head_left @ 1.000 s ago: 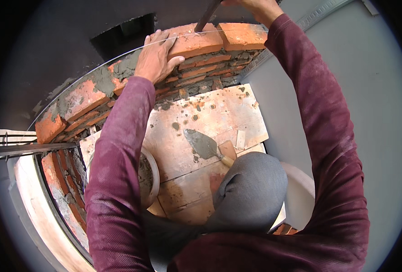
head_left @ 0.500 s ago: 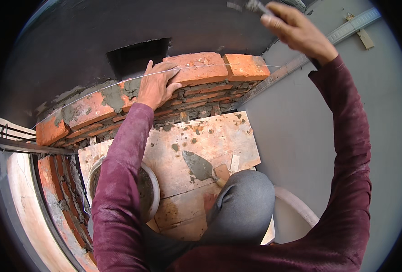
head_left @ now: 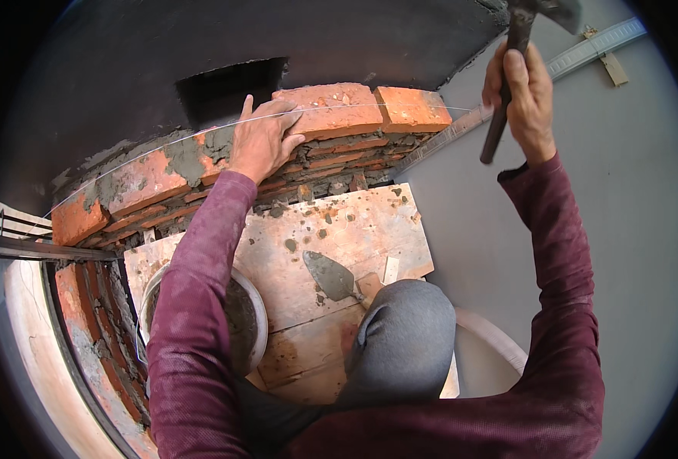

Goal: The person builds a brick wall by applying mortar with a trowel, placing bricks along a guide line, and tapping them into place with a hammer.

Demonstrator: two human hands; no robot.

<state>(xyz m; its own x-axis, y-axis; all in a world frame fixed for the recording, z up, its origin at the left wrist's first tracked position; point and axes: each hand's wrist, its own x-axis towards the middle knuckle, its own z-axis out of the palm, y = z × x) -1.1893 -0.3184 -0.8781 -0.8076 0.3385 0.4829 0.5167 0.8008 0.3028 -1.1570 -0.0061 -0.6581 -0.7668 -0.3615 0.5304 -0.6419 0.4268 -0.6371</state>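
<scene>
High at the right, my right hand (head_left: 529, 96) is closed round the dark handle of a hammer (head_left: 497, 130). The hammer's head, smeared by motion, reaches the upper rim of the picture. My left hand (head_left: 262, 141) lies at the left end of a red brick (head_left: 335, 111) on top of the low brick wall, fingers spread and thumb towards its front face. A second brick (head_left: 412, 109) sits to the right of that one, with a narrow gap between. A thin white string line (head_left: 178, 141) runs along the top course and past my left hand.
Below the wall lies a mortar-spotted board (head_left: 385, 222) with a pointed trowel (head_left: 330, 275) on it. A bucket (head_left: 259, 329) of mortar stands by my left forearm. A metal straightedge (head_left: 454, 136) leans at the right, and a dark opening (head_left: 232, 88) is in the wall behind.
My right hand has turned and shifted slightly down and right, so the hammer now stands upright with its handle in view. The left hand stays at the brick.
</scene>
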